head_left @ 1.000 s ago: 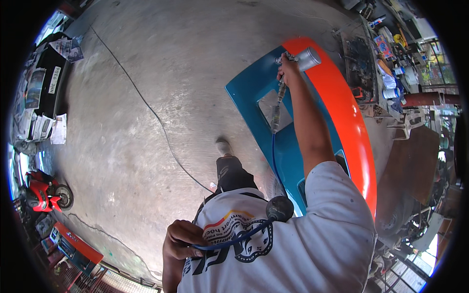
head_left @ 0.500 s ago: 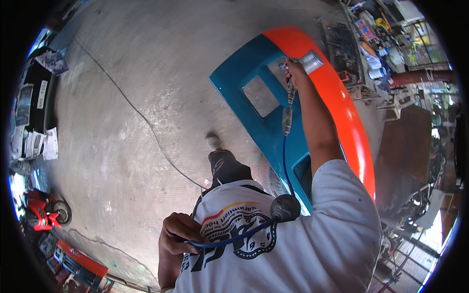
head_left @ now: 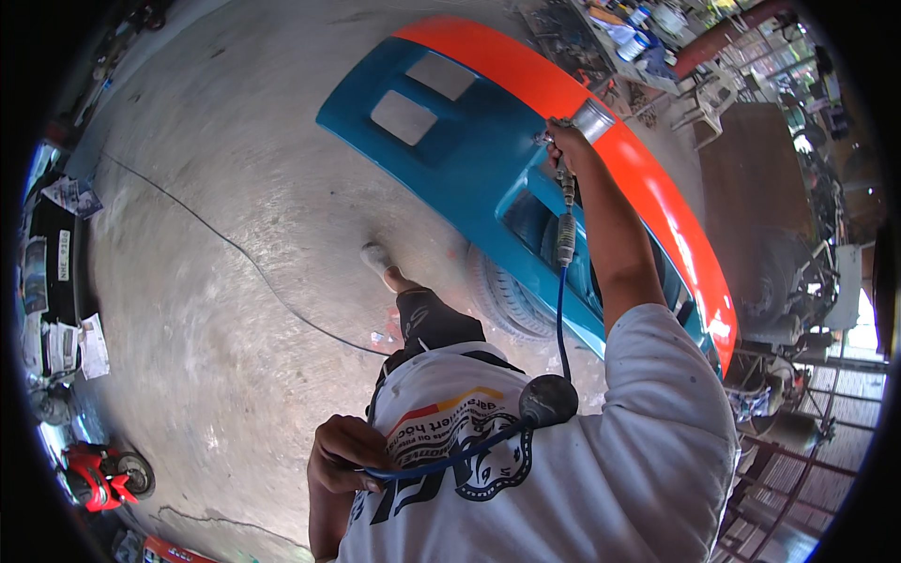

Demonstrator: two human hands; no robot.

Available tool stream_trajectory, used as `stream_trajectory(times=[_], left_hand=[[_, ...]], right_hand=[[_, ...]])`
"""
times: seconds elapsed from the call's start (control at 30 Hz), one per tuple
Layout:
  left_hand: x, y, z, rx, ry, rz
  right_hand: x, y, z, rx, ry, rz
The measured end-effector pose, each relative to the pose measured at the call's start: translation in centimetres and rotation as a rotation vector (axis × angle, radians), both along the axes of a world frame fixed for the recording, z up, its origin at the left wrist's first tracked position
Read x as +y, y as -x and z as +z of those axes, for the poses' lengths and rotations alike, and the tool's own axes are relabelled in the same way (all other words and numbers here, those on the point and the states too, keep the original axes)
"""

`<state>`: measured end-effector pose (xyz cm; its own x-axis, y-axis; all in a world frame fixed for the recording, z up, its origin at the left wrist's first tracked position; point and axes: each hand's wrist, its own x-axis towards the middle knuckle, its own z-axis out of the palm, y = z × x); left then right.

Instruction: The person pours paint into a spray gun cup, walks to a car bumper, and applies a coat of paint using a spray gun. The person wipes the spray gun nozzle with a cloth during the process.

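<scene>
My right hand (head_left: 567,143), at the end of an outstretched arm, is closed around a spray gun with a silver cup (head_left: 593,121). The gun is over a large curved bumper-like panel (head_left: 479,155), teal with an orange band, close to its openings. A clear inline fitting (head_left: 566,239) joins the gun to a blue air hose (head_left: 561,314). The hose runs back past a dark, rounded object (head_left: 548,402) and across my shirt. Near my waist, my left hand (head_left: 343,452) is closed on the hose. Whether paint leaves the nozzle I cannot tell.
A tyre (head_left: 514,298) lies beneath the panel's near edge. A thin dark cable (head_left: 244,251) crosses the concrete floor at left. A cluttered workbench (head_left: 610,47) and white plastic chair (head_left: 706,105) stand beyond the panel. A red motorcycle (head_left: 99,477) is at lower left.
The panel has shifted left in view as my body and head turned right. My right hand and the spray gun are now farther along the panel; my left hand still grips the hose.
</scene>
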<state>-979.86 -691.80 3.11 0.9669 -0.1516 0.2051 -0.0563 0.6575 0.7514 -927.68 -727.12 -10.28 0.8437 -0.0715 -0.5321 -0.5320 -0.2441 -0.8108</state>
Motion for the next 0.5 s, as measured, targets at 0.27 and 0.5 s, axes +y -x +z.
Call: stream_trajectory(times=[0.27,0.5], left_hand=[[-6.9,5.5,-0.1,0.071,0.017,-0.243],[-13.9,5.6,0.2,0.017,-0.025,-0.464]], right_hand=[[-16.5,13.7,0.7,0.071,0.062,-0.201],[-30.3,24.7,2.8,0.122,0.083,-0.379]])
